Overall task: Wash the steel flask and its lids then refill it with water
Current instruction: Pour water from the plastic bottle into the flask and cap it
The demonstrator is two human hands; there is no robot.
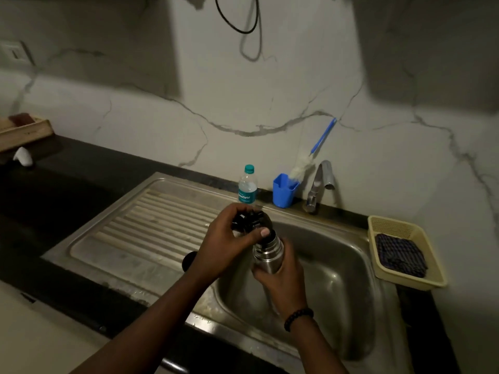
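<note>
The steel flask (pixel 268 253) is held upright over the sink basin (pixel 337 265), and my right hand (pixel 280 282) is wrapped around its body. My left hand (pixel 226 247) grips a black lid (pixel 249 221) right at the flask's mouth, tilted and touching the rim. Whether the lid is still threaded on I cannot tell. Another dark round lid (pixel 189 261) lies on the draining board (pixel 140 233), partly hidden behind my left wrist.
At the back of the sink stand a steel tap (pixel 320 184), a blue cup (pixel 283 190) holding a bottle brush (pixel 313 157), and a plastic water bottle (pixel 247 186). A yellow basket (pixel 383 225) with a dark cloth sits to the right. A wooden tray (pixel 24 132) is far left.
</note>
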